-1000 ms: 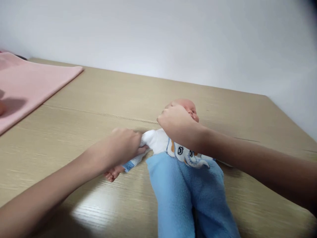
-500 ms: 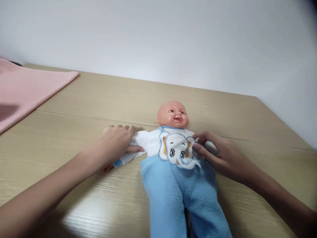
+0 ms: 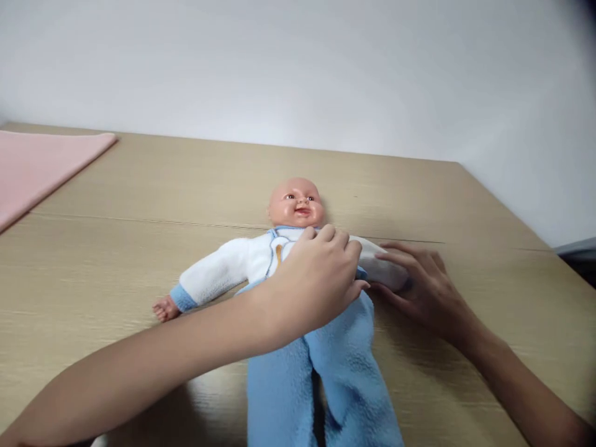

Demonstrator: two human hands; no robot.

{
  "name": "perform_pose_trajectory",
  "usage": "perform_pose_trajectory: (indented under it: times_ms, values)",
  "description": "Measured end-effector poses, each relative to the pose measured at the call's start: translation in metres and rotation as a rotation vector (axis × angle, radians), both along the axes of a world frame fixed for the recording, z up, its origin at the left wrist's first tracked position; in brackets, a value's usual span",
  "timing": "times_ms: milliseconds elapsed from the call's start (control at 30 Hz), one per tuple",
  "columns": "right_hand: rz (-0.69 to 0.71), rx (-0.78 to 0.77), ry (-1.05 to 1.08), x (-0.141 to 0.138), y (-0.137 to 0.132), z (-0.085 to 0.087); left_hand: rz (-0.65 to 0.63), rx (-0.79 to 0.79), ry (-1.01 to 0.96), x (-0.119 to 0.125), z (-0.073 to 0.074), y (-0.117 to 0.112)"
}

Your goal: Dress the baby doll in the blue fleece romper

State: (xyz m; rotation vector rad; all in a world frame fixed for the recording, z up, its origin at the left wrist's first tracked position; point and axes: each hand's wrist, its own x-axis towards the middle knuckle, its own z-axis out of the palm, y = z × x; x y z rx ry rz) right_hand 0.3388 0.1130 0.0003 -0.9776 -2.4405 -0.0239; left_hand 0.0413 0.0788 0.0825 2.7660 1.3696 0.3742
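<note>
A baby doll [image 3: 296, 202] lies on its back on the wooden table [image 3: 139, 186], dressed in a white top with blue cuffs and fluffy blue trousers [image 3: 326, 379]. My left hand [image 3: 314, 279] rests on the doll's chest, fingers curled over the white top and hiding the front print. My right hand [image 3: 426, 288] is closed around the white sleeve [image 3: 384, 267] on the doll's right-hand side. The doll's other arm [image 3: 205, 282] sticks out to the left, free, with its small bare hand on the table.
A pink cloth [image 3: 41, 164] lies spread at the table's far left. A pale wall stands behind the table. The table's right edge runs diagonally at the right, with a dark gap [image 3: 580, 261] beyond it.
My left hand let go of the doll's left-side sleeve and moved right onto its chest. My right hand slid outward onto the other sleeve. The view shifted, so the doll sits further left.
</note>
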Motion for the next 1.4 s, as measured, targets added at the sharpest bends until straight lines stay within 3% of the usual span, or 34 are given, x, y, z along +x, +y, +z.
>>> perform_pose_trajectory:
  times_ms: [100, 233, 367, 533, 733, 900, 1033, 1100, 1233, 1333, 1400]
  values:
    - [0.004, -0.134, 0.018, 0.032, 0.01, -0.005, -0.025, 0.007, 0.067, 0.014, -0.014, 0.015]
    - [-0.008, -0.292, 0.009, 0.071, 0.016, -0.012, -0.03, 0.0, 0.073, 0.012, -0.025, 0.021]
    - [-0.057, -0.37, 0.072, 0.084, 0.01, -0.01, -0.07, -0.019, 0.044, 0.011, -0.029, 0.021]
    - [-0.035, -0.456, 0.338, 0.057, -0.001, 0.017, -0.11, -0.109, 0.003, 0.012, -0.026, 0.024]
    - [0.047, -0.313, 0.38, 0.008, 0.011, 0.048, -0.245, -0.123, -0.03, 0.009, -0.021, 0.023]
    - [0.081, -0.246, 0.388, -0.018, 0.026, 0.061, -0.413, 0.075, -0.226, 0.001, -0.026, 0.02]
    - [0.085, -0.378, 0.34, -0.04, 0.02, 0.062, -0.511, 0.309, -0.293, -0.004, -0.028, 0.018]
    - [0.091, -0.455, 0.321, -0.05, 0.013, 0.059, -0.537, 0.343, -0.312, -0.005, -0.028, 0.017]
    - [0.209, -0.503, 0.287, -0.056, 0.0, 0.057, -0.454, 0.151, -0.423, -0.004, -0.02, 0.014]
    - [0.3, -0.61, 0.274, -0.05, -0.01, 0.056, -0.278, -0.208, -0.612, -0.002, -0.011, 0.016]
    - [0.264, -0.688, 0.335, -0.048, -0.019, 0.05, -0.18, -0.446, -0.737, -0.002, -0.008, 0.02]
